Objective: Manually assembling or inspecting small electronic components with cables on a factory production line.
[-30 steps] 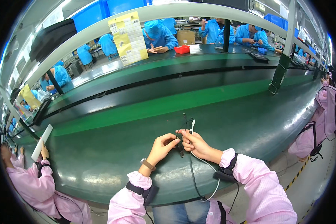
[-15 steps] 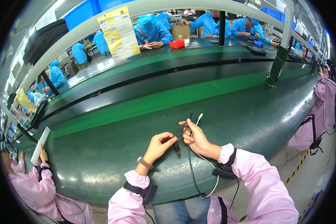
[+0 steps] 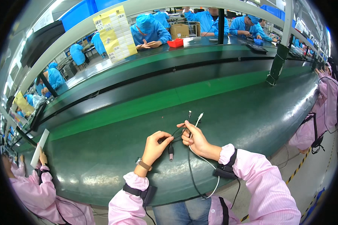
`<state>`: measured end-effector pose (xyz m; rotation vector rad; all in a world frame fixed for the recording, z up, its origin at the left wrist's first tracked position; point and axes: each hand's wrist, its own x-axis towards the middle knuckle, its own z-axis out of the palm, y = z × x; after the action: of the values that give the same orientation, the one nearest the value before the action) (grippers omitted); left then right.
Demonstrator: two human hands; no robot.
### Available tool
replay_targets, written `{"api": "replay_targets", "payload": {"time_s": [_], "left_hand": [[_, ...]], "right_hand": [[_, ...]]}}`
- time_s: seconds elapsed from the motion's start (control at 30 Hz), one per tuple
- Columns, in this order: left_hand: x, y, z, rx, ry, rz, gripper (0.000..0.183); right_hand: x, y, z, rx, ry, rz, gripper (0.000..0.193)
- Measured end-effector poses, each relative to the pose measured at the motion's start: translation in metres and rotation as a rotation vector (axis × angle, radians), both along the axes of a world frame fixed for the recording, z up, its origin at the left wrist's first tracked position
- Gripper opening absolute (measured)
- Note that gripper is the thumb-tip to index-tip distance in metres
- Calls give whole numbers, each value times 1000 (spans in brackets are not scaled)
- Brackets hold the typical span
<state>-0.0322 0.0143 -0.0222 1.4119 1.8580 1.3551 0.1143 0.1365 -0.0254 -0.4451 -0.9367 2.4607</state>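
My left hand (image 3: 156, 147) pinches a thin black cable (image 3: 190, 167) between thumb and fingertips. A dark plug (image 3: 171, 153) hangs just below those fingertips. To its right, my right hand (image 3: 197, 141) is closed round the same black cable and a white cable (image 3: 218, 179). The white cable's plug (image 3: 199, 118) sticks up past the fingers, with a small dark plug end (image 3: 189, 113) beside it. Both cables droop from the right hand to the table's near edge. A stretch of black cable loops between my two hands, above the green tabletop (image 3: 101, 161).
A post wrapped in dark green (image 3: 277, 67) rises at the right. Beyond the table runs a long dark strip (image 3: 139, 90), with people in blue and a red bin (image 3: 175, 42) behind it. At the left, another person's hand holds a white flat panel (image 3: 40, 148). Someone in pink (image 3: 315, 116) is at the right.
My left hand has drawn slightly left, away from my right hand, and the dark plug below it has turned. More of the small plug end shows above my right hand.
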Motion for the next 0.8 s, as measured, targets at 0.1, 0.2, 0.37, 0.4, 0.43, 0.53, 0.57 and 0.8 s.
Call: {"api": "replay_targets", "payload": {"time_s": [0.1, 0.2, 0.37, 0.4, 0.43, 0.53, 0.57, 0.8], "left_hand": [[1, 1, 0, 33, -9, 12, 16], [2, 2, -6, 30, 35, -10, 16], [-5, 1, -8, 18, 355, -114, 17], [-5, 1, -9, 15, 329, -94, 17], [-5, 2, -9, 12, 303, -75, 18], [4, 0, 1, 34, 35, -30, 20], [4, 1, 0, 32, 33, -32, 20], [3, 3, -1, 109, -94, 18, 24]], "right_hand": [[0, 1, 0, 0, -7, 2, 33], [-1, 1, -3, 2, -9, 7, 33], [-1, -1, -2, 36, -20, 15, 33], [-1, -1, -2, 29, -16, 18, 32], [-1, 0, -2, 22, -13, 21, 32], [-2, -1, -1, 15, -11, 15, 31], [-2, 0, -1, 13, -12, 13, 31], [-1, 0, 1, 54, -25, 71, 32]]}}
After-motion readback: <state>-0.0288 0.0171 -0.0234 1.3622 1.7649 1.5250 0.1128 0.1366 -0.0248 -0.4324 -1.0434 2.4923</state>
